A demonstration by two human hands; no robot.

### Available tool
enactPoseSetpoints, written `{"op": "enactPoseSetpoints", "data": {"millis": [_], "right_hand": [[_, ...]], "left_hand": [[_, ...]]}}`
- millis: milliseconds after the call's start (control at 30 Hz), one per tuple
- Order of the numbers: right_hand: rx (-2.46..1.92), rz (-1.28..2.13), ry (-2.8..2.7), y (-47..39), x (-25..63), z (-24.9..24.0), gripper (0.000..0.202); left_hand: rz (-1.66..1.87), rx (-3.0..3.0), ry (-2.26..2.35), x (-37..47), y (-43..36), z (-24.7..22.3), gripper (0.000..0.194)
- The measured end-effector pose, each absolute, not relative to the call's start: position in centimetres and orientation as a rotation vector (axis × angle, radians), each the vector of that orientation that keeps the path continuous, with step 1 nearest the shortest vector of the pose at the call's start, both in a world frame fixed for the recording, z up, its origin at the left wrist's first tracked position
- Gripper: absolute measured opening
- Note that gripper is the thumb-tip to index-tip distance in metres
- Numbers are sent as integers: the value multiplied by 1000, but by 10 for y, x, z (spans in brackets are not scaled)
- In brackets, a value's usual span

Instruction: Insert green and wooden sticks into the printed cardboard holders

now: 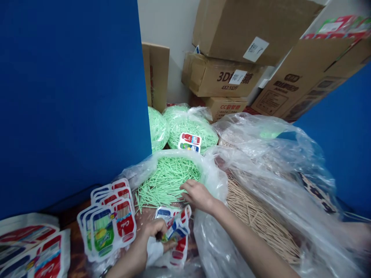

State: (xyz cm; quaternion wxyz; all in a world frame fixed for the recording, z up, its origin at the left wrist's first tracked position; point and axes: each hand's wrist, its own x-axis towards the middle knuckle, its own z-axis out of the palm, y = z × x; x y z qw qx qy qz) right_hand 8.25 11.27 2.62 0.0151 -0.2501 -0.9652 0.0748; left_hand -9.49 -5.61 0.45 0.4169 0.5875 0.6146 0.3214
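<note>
My left hand, with white wrapping on a finger, grips a printed pouch in red, blue and green, bent at its top. Another pouch's edge shows behind it. My right hand is over the right side of the pale green thin candy-like sticks, its fingers half curled with a gap at the thumb; no stick is visible between them. The green sticks lie loose in an opened clear plastic bag. Left of my hands, a fanned stack of pouches shows sticks through bottle-shaped windows.
Brown sticks lie in a large clear bag at right. Tied bags of green sticks stand behind, one carrying a pouch. Cardboard boxes are stacked at the back. A blue panel rises at left; more pouches lie lower left.
</note>
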Motion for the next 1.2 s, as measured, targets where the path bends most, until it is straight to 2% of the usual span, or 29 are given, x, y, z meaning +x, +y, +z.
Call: {"op": "enactPoseSetpoints", "data": {"millis": [67, 267, 500, 667, 867, 1067, 1200], "right_hand": [[-734, 29, -3117, 119, 71, 6, 14], [-625, -187, -3178, 115, 54, -24, 12], [-658, -292, -3162, 117, 49, -36, 15], [-691, -240, -3158, 120, 50, -38, 17], [-787, 50, -3120, 125, 48, -30, 12], [-994, 660, -2808, 137, 57, -9, 2], [-1044, 1135, -2360, 138, 67, 7, 28]], "left_hand": [[800, 1521, 1538, -91, -56, 7, 31], [823, 1505, 1536, -87, -60, 17, 28], [834, 1465, 1546, -87, -65, 13, 26], [871, 1432, 1520, -86, -65, 6, 25], [903, 1436, 1514, -95, -54, 4, 30], [990, 1399, 1540, -95, -58, 8, 30], [977, 1399, 1584, -93, -57, 6, 30]]}}
